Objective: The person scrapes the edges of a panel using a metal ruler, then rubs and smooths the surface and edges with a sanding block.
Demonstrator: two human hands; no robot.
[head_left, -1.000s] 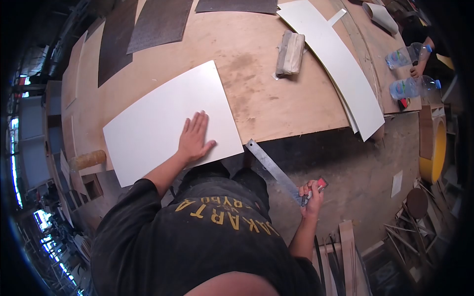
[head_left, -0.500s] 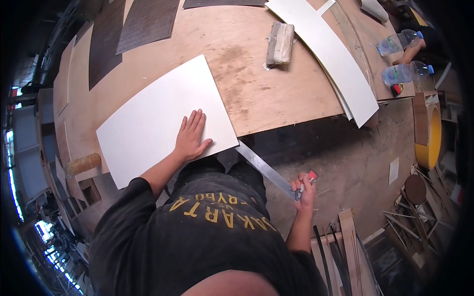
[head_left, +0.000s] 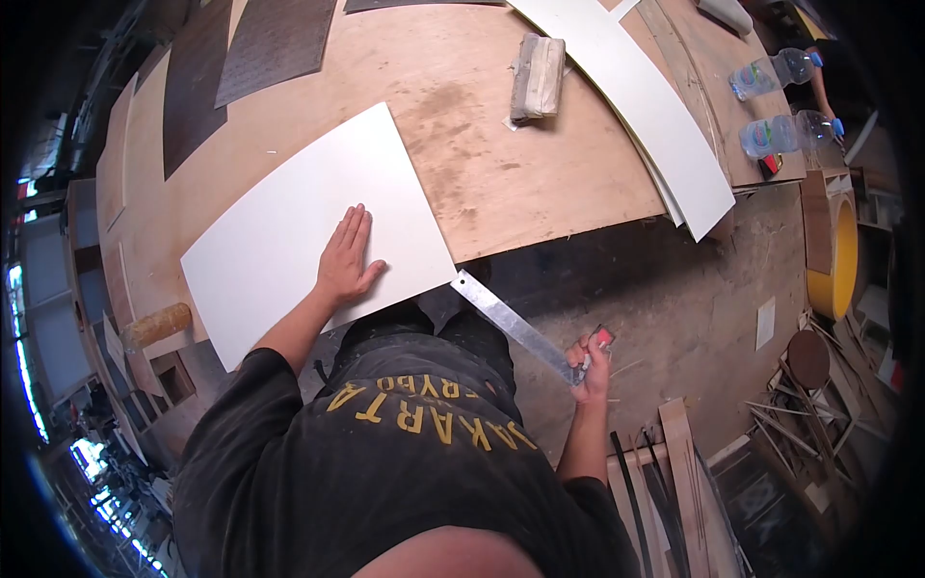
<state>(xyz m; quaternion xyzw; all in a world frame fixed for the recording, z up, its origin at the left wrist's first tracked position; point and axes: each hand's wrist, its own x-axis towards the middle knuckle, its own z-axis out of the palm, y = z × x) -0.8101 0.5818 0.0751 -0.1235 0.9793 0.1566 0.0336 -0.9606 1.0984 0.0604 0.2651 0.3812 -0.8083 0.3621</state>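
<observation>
At far left, a brown cylindrical object [head_left: 159, 326] lies by the worktable [head_left: 491, 193], with dark panels [head_left: 275, 53] spread farther back. In front of you, a white sheet [head_left: 279, 236] lies on the near left part of the table, its near edge reaching past the tabletop. Your left hand [head_left: 350, 262] rests palm down on it, fingers extended, grasping nothing; over the last half second it has slid a little to the left, away from the sheet's near right corner. The sheet, it would seem, is being steadied by light pressure alone.

Just beside that corner is the far end of a metal ruler [head_left: 515, 325], its hole now in plain sight, where half a second ago it was not. Whether metal and sheet touch cannot be told, but the blade appears clear of the sheet's face, so it is probably not set for use against it. Your right hand [head_left: 592, 362], off the table's edge, is clenched around the ruler's near end; a small red item [head_left: 603, 336] shows at the same fist, too small to identify.

Beyond, a wooden block [head_left: 540, 79] sits near long white strips [head_left: 655, 106]. At far right, another person's arm [head_left: 820, 91] shows beside plastic bottles [head_left: 768, 138].
</observation>
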